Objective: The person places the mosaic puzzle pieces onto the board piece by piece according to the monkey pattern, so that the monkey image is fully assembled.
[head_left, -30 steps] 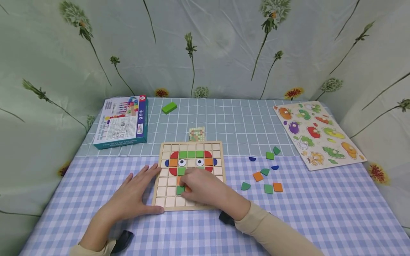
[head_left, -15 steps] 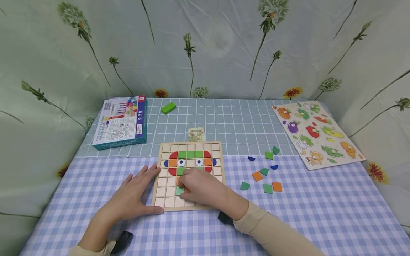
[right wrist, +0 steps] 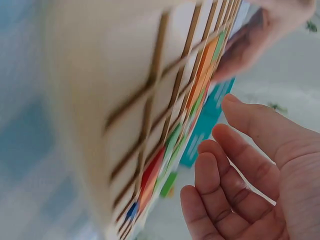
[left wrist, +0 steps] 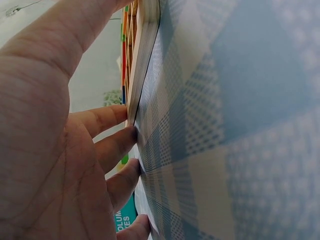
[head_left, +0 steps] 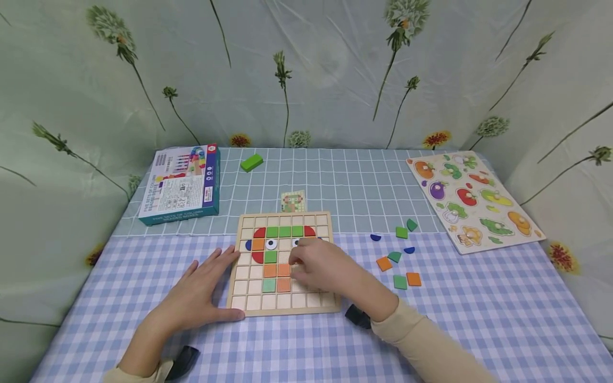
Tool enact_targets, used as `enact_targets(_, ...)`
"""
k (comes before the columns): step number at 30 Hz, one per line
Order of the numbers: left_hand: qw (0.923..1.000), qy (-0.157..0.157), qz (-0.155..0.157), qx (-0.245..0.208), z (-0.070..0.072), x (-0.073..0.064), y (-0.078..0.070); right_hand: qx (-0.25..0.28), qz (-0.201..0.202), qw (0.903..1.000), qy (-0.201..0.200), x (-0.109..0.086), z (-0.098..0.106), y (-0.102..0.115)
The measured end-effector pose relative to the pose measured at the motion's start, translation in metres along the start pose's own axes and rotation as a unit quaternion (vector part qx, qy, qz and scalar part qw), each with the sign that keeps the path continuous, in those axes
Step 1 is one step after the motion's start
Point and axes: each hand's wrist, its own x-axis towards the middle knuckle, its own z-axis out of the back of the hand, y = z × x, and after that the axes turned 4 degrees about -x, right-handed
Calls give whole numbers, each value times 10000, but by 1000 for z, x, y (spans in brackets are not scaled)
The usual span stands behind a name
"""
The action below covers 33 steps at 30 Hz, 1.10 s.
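A wooden grid board lies on the checked cloth with coloured tiles set in its cells. They include green squares, red quarter circles, white eye discs and several orange squares. My left hand rests with spread fingers along the board's left edge, thumb at the near corner. My right hand is over the right half of the board, hiding tiles there. In the right wrist view its fingers are loosely bent, thumb apart from them, with nothing between.
Loose tiles lie right of the board: orange squares, green squares, green quarter circles and blue half circles. A pattern card sits behind the board. Farther off are a box, a green block and a vegetable puzzle.
My right hand has moved right across the board, away from an orange square now seen in its cell. Its forearm covers where a green quarter circle lay. My left hand has stayed put.
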Motion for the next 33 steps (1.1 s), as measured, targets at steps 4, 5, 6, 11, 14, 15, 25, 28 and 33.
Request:
enact_targets(4,10000,-20,-37,8,0,0,0,110,-210,9995,-197,-11,12,-20)
enact_targets(5,10000,-19,-37,5,0,0,1,70,-241,9994,-255,-14,15,-25)
enact_targets(6,10000,-16,-37,5,0,-1,1,31,-255,9992,-314,-17,18,-29)
enact_targets(11,10000,1,-20,6,0,-1,0,-113,-637,9969,-440,-32,33,-49)
enact_targets(14,10000,11,-3,-1,1,0,0,-63,-945,9946,-419,-43,41,-62)
enact_targets(15,10000,13,1,-1,1,0,0,-14,-1051,9937,-401,-47,44,-66)
enact_targets(25,10000,7,-6,26,1,0,-1,118,-1585,9862,-467,-96,63,-102)
enact_targets(28,10000,-1,-14,31,1,0,-1,237,-1681,9851,-290,-107,64,-108)
enact_targets(33,10000,6,-25,-1,1,0,-1,448,-1753,9835,50,-119,63,-115)
